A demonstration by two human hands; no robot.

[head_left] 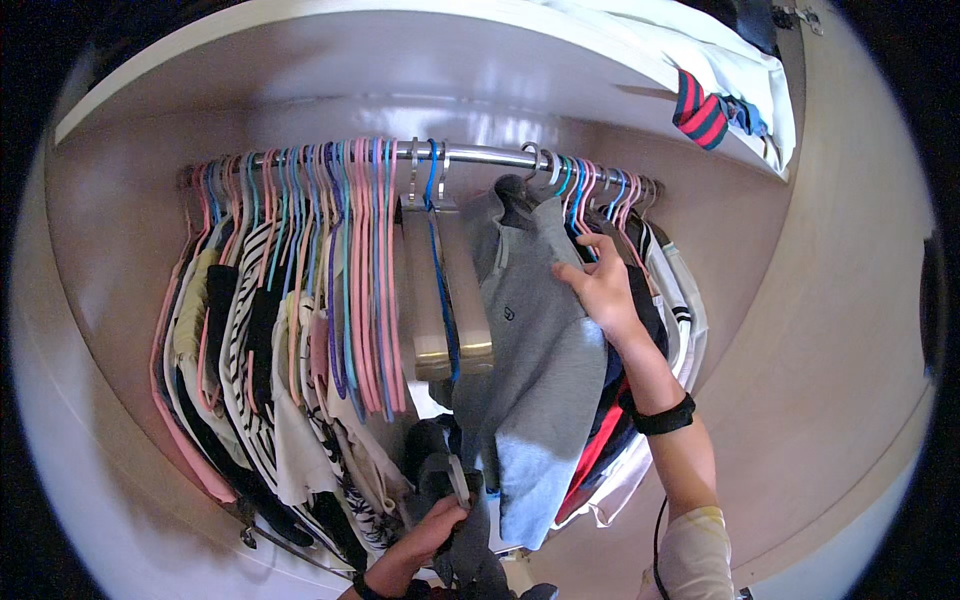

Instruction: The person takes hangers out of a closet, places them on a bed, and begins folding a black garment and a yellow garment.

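Left hand: the left hand (440, 527), low in the view, is closed around a dark grey garment (470, 555); a pale strip (458, 481) rises just above the knuckles, too unclear to name.
Right hand: the right hand (605, 290) is raised, thumb and forefinger spread apart, at the shoulder edge of a grey collared shirt (545, 340).
Grey shirt: hangs right of centre in the wardrobe, front showing, with a small dark emblem on the chest; its lower part catches brighter light.
Dark garment: below the rail, left of the grey shirt's lower part.
Rail: a metal rail (490, 157) runs across beneath a white shelf (300, 40).
Left of centre: a row of bare pink hangers (372, 300), beside clothes including a black-and-white striped garment (243, 350).
Middle: two wide taupe panels (430, 290), with a blue hanger (440, 270) between them.
Shelf edge: red-and-navy striped fabric (698, 110) droops over it at right.
Right wrist: a black band (663, 416) circles it.
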